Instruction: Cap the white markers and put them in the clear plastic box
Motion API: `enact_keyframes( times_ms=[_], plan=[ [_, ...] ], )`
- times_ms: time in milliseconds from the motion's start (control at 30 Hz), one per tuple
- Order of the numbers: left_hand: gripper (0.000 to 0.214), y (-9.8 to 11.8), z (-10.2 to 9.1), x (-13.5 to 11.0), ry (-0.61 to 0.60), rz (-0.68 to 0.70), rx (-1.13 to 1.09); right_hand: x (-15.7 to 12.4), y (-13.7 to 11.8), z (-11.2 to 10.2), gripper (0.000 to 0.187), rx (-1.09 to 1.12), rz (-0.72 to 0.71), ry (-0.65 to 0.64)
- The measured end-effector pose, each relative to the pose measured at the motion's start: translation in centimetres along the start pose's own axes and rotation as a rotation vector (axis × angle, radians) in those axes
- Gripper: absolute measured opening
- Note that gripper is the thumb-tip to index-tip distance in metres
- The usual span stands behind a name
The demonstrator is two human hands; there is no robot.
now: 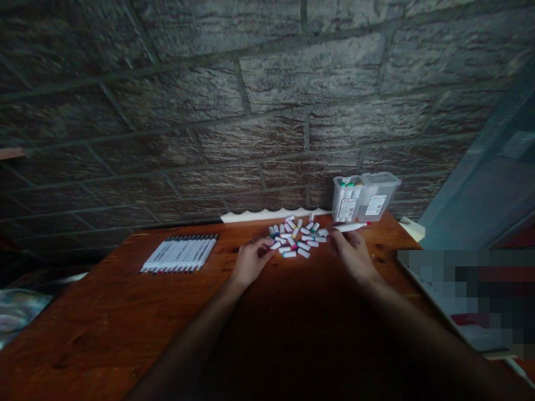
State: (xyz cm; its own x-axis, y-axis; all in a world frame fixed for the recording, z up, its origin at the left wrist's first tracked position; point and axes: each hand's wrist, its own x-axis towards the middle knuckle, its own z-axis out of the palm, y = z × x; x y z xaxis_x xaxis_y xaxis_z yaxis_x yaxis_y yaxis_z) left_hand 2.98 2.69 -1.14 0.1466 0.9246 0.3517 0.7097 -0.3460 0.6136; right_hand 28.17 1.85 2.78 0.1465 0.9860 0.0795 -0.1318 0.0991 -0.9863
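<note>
Right hand (353, 256): fingers closed around 1 white marker (351, 227), long axis running roughly left to right, magenta end pointing right, away from the caps; left hand (251, 260): thumb and forefinger nearly together at 1 white cap (275, 245), gripped or merely touched, cannot tell. Loose caps (294, 233): scattered on the tabletop (179, 317) between the hands, axes mixed, left of the marker. Outward: marker row (179, 253) lying left, nearer the left hand; 2 clear containers (378, 205) standing beyond the right hand, near the wall (276, 83).
</note>
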Motion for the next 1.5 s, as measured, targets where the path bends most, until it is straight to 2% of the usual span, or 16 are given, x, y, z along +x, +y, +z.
enact_keyframes(
  times_ms=[200, 333, 433, 567, 667, 767, 900, 1000, 1100, 1233, 1367, 1500],
  plan=[
    [0.020, -0.1, 0.2, 0.0, 0.032, 0.004, -0.073, 0.1, 0.0, 0.0, 0.041, 0.023, -0.013, -0.011],
    [0.022, 0.6, -0.2, -0.1, 0.049, 0.035, 0.034, 0.5, 0.2, -0.1, 0.042, 0.022, -0.007, 0.023],
    [0.028, 2.0, -0.3, 0.5, 0.056, 0.033, 0.165, 0.8, 0.4, -0.2, 0.040, 0.041, -0.024, 0.044],
    [0.036, 5.0, 0.7, 2.7, -0.054, -0.037, 0.400, 1.0, 0.5, -0.4, 0.036, 0.068, -0.044, 0.055],
    [0.036, 6.8, 2.1, 4.5, -0.147, -0.173, 0.498, 0.8, 0.3, -0.4, 0.035, 0.061, -0.038, 0.054],
    [0.032, 7.8, 3.1, 5.7, -0.174, -0.249, 0.504, 0.9, 0.3, -0.4, 0.033, 0.059, -0.028, 0.047],
    [0.023, 7.9, 3.1, 6.3, -0.179, -0.227, 0.434, 1.3, 0.6, -0.5, 0.033, 0.099, -0.051, 0.073],
    [0.025, 7.1, 1.8, 5.7, -0.142, -0.121, 0.305, 1.4, 0.6, -0.8, 0.033, 0.093, -0.070, 0.082],
    [0.028, 5.7, 0.1, 4.0, -0.053, 0.030, 0.061, 1.2, 0.5, -0.9, 0.034, 0.065, -0.089, 0.052],
    [0.032, 3.8, -0.7, 1.0, 0.018, 0.021, -0.176, 0.7, 0.9, -0.6, 0.037, 0.055, -0.044, 0.020],
    [0.022, 2.8, -0.6, -0.5, 0.050, -0.005, -0.037, 0.5, 1.1, -0.4, 0.040, 0.023, -0.041, -0.004],
    [0.026, 3.9, -0.6, -1.2, 0.109, 0.030, 0.044, 0.6, 1.3, -0.6, 0.039, -0.016, -0.032, 0.016]
  ],
)
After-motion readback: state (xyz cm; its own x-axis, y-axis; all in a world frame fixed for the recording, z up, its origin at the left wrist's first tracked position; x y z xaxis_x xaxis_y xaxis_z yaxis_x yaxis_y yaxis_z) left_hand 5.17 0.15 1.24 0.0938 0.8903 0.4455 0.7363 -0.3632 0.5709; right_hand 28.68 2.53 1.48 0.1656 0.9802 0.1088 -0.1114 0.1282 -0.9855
